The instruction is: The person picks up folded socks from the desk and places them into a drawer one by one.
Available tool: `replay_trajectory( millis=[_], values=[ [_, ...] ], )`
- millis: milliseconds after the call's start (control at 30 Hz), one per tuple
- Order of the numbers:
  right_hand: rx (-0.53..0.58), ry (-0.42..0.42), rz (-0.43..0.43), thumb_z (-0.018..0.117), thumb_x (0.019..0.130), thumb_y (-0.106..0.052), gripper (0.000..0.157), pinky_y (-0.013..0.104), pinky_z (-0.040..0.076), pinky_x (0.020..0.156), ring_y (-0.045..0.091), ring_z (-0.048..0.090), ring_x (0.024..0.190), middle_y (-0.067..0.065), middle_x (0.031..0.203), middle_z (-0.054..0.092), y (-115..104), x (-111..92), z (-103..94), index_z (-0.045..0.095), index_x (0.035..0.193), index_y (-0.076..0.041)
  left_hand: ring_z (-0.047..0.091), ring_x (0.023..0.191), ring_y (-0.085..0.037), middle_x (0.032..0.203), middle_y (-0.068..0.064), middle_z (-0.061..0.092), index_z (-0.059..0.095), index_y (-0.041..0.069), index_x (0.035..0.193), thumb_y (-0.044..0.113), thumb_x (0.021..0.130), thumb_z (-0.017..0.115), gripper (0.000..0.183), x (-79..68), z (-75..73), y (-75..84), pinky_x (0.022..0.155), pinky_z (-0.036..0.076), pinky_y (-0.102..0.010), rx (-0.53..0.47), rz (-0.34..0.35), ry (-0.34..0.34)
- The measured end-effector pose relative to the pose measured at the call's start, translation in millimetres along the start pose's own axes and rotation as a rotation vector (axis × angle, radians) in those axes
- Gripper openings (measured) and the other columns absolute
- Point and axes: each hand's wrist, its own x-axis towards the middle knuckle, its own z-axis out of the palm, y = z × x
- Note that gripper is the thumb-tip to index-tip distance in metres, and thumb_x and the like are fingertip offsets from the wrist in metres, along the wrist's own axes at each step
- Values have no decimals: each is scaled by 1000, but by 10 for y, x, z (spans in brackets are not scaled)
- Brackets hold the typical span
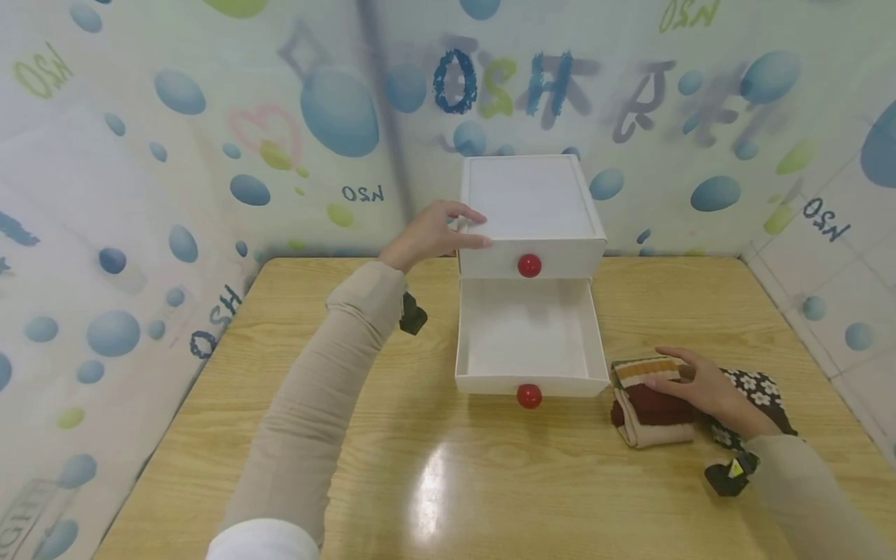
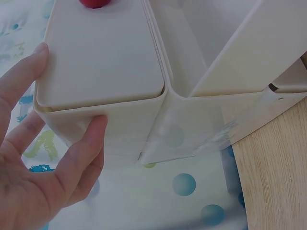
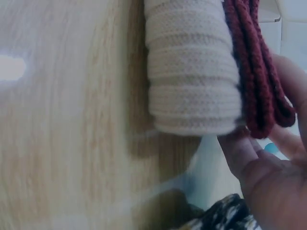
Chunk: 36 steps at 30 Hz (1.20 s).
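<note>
A white two-tier drawer box stands at the table's back, with its empty lower drawer pulled out. Each drawer carries a red round knob. My left hand rests on the box's upper left front corner, fingers spread; the left wrist view shows fingertips against its side. My right hand lies over a folded knit bundle, burgundy, cream and mustard striped, touching it with loosely spread fingers. In the right wrist view the cream ribbed part faces me; some fingers are hidden behind the bundle.
A black cloth with white flowers lies right of the bundle, partly under my right wrist. The wooden table backs onto a patterned curtain on the left and behind. A tiled-look wall surface borders the right side.
</note>
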Motion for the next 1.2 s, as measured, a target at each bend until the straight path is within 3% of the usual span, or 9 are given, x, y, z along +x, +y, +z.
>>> replay_trajectory(
  millis=[600, 867, 1000, 1133, 1200],
  values=[
    [36, 58, -133, 59, 86, -19, 63, 61, 33, 83, 51, 27, 115, 34, 133, 22, 1, -59, 99, 26, 134, 6, 39, 117, -19, 132, -1, 41, 59, 18, 114, 34, 74, 71, 45, -12, 13, -17, 73, 48, -24, -33, -6, 0],
    [75, 79, -95, 58, 87, -22, 62, 61, 33, 83, 51, 26, 115, 33, 135, 20, -21, -110, 101, 26, 134, 5, 40, 116, -18, 132, -1, 41, 59, 17, 113, 34, 74, 71, 44, 10, 5, -30, 71, 48, -24, -53, 11, -5],
    [81, 79, -69, 57, 87, -24, 63, 43, 46, 77, 49, 38, 109, 32, 135, 21, -32, -141, 91, 27, 134, 5, 37, 120, -21, 133, -1, 41, 60, 18, 113, 35, 74, 71, 45, 20, 0, -38, 73, 48, -24, -46, 20, -8],
    [99, 62, -80, 57, 87, -22, 62, 24, 47, 69, 47, 42, 105, 32, 135, 21, -59, -157, 68, 26, 134, 5, 38, 119, -20, 133, -1, 40, 59, 18, 114, 36, 73, 71, 45, 28, 2, -48, 72, 48, -24, -47, 16, -11],
    [98, 64, -87, 58, 87, -22, 63, 22, 47, 69, 46, 42, 105, 32, 134, 21, -89, -160, 51, 26, 134, 5, 38, 118, -20, 133, -1, 40, 59, 18, 114, 36, 73, 71, 46, 31, 4, -51, 72, 48, -24, -47, 12, -11]
  ],
)
